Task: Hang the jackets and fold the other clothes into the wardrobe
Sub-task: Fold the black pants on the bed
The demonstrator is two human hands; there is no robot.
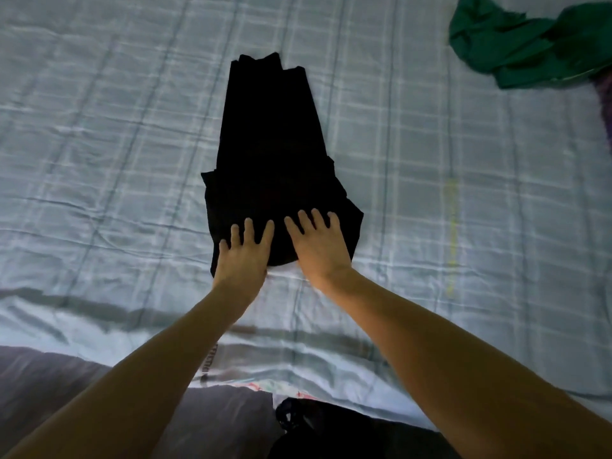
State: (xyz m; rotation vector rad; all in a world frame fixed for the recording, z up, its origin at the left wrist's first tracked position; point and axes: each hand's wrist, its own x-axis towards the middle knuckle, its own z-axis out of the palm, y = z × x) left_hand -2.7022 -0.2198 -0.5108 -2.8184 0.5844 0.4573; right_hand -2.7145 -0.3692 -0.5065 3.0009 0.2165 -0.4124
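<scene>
Two hands rest flat on one black garment point(271, 154). My left hand point(243, 263) and my right hand point(319, 246) lie side by side on its near end. The fingers point(248, 230) are straight and spread and grip nothing, and the palms cover the near edge. The black garment lies in the middle of the bed point(99, 127), on a pale blue checked cover with creases. It is folded lengthwise into a long shape. The far end is narrow, and the near end is wider, with extra layers sticking out on both sides. The far end shows two stepped corners. The cloth is uniformly dark, and I cannot make out any seam or print. A crumpled green garment point(530, 44) lies well apart, at the far right of the bed.
</scene>
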